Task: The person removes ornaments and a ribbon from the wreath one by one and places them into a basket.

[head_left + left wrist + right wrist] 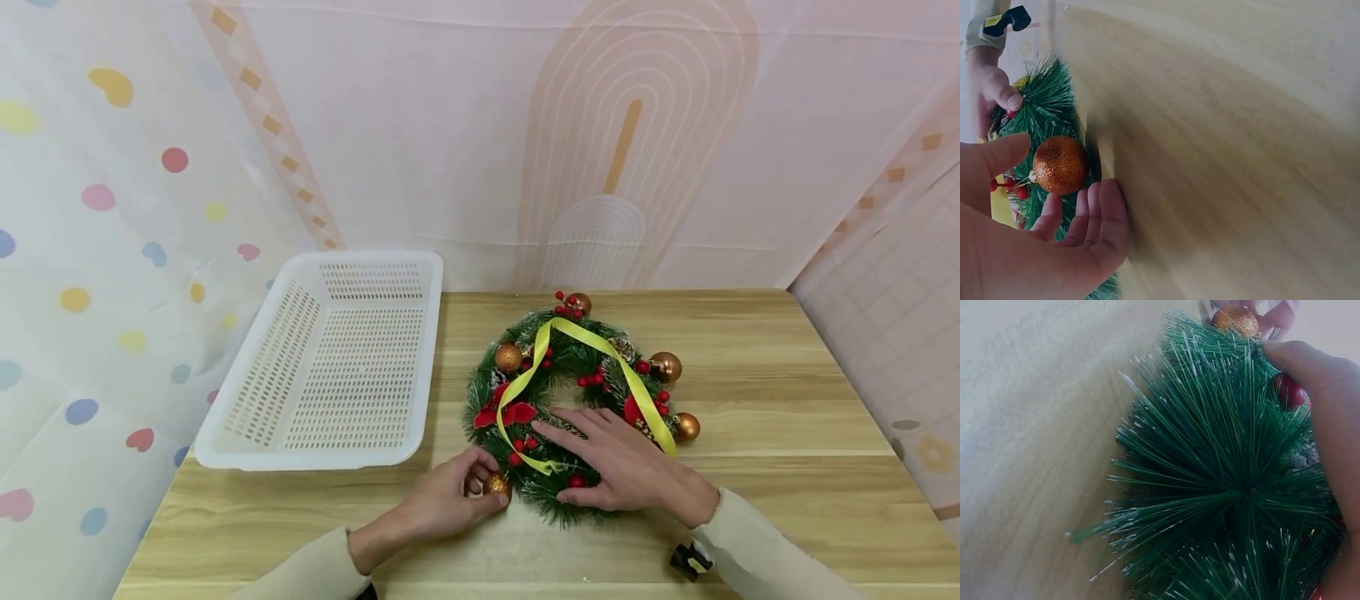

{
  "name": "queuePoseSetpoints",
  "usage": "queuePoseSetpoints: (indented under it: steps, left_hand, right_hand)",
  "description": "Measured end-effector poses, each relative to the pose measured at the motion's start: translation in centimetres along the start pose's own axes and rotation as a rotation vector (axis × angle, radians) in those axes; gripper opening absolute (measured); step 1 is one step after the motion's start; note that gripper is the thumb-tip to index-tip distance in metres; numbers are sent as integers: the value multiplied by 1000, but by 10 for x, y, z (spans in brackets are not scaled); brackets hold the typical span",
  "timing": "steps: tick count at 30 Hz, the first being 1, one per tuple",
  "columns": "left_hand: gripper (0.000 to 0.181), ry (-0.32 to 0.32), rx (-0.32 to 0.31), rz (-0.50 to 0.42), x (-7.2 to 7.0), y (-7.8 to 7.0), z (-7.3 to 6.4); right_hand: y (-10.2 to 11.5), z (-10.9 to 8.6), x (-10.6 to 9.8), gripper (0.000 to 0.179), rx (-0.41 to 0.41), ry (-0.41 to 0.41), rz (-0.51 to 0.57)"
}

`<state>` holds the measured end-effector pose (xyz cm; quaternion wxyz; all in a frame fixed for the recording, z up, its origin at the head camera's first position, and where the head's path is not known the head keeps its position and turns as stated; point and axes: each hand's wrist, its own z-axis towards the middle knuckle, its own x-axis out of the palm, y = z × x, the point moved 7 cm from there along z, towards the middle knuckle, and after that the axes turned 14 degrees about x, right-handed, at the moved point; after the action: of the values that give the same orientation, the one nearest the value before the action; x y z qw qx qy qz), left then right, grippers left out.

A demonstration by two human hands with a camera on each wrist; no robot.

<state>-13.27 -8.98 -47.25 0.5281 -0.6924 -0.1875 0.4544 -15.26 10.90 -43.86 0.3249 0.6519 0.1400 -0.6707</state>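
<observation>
A green wreath (551,512) lies on the table, trimmed with red berries, red flowers, pinecones and copper baubles. A yellow ribbon (592,340) is draped loosely across it. At the wreath's near left edge, my left hand (448,493) curls its fingers and thumb about a glittery copper bauble (1060,165). In the left wrist view the bauble's small cap and wire point towards the palm. My right hand (626,462) rests on the wreath's near right part with fingers spread, its thumb by a red berry (1289,391). Its fingertips are out of sight in the right wrist view.
A white perforated plastic basket (431,367) stands to the left of the wreath. The wooden table (787,467) meets a patterned cloth backdrop (480,167) at the back. Shiny copper baubles (666,367) stick out from the wreath's right side.
</observation>
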Motion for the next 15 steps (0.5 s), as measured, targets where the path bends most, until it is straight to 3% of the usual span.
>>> queuePoseSetpoints:
  steps: [8, 15]
  left_hand:
    - [31, -22, 42, 15, 2, -4, 2]
    - [27, -26, 36, 24, 2, -4, 0]
  right_hand:
    - [-1, 0, 1, 86, -1, 0, 3]
    - [-1, 0, 1, 85, -10, -11, -4]
